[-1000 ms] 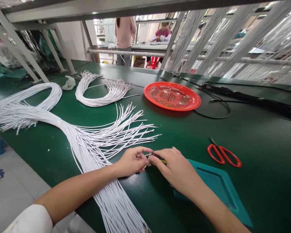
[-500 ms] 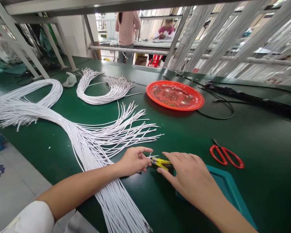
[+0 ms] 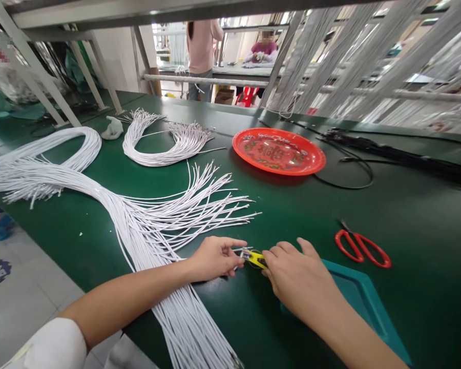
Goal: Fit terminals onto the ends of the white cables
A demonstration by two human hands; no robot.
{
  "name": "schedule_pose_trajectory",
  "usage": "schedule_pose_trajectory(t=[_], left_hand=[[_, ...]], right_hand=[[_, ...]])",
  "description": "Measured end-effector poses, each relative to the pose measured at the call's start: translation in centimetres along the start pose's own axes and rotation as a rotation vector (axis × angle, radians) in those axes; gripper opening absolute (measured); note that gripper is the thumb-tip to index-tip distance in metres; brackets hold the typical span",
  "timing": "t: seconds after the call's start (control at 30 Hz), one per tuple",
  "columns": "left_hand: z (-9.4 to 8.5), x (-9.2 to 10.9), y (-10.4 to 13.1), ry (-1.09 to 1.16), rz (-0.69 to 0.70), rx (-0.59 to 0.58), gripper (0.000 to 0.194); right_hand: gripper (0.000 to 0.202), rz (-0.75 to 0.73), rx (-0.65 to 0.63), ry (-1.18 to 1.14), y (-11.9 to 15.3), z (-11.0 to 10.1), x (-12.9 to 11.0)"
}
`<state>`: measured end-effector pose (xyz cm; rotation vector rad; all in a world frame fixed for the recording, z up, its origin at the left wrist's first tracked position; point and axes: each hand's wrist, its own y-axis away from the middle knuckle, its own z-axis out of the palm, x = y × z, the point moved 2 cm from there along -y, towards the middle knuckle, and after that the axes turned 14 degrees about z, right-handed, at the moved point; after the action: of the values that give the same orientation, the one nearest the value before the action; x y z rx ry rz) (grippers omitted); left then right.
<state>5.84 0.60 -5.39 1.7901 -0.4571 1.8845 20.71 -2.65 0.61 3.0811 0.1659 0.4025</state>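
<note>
My left hand [image 3: 215, 259] pinches the end of a white cord [image 3: 238, 249] between thumb and fingers. Wrapped in my right hand [image 3: 297, 271] is a pair of yellow snips [image 3: 258, 260], its metal tip up against the cord at my left fingertips. Whether the blades touch or cut the cord is too small to tell. A thick bundle of white cords [image 3: 132, 225] runs under my left forearm, its loose ends fanned out just beyond my left hand.
A teal tray [image 3: 376, 307] lies partly under my right arm, with red-handled scissors [image 3: 363, 247] beyond it. Farther back are a red tray [image 3: 278, 166], a curved white bundle [image 3: 159, 158] and black cords [image 3: 407, 154]. Metal frame bars cross overhead. Two people are across the room.
My right hand has closed around the snips, its fingers curling in from a more spread grip. The snips' handles have come together. My left hand stays almost in place.
</note>
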Motion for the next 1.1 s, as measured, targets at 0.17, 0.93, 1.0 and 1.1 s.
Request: schedule_pose_trajectory(t=[0.17, 0.93, 1.0, 1.1], left_hand=[[0.0, -0.1, 0.0, -0.081, -0.009, -0.001, 0.048], [-0.4, -0.2, 0.1, -0.105, 0.019, 0.052, 0.044], [-0.6, 0.0, 0.0, -0.082, 0.041, 0.088, 0.049], [-0.9, 0.6, 0.0, -0.021, 0.052, 0.147, 0.057]], right_hand=[[0.018, -0.015, -0.055, -0.056, -0.1, 0.2, 0.2], [0.043, 0.011, 0.097, -0.140, 0.5, 2.3, 1.2], [0.042, 0.015, 0.102, -0.194, 0.5, 2.5, 1.4], [0.047, 0.048, 0.071, -0.319, 0.3, 2.6, 1.7]])
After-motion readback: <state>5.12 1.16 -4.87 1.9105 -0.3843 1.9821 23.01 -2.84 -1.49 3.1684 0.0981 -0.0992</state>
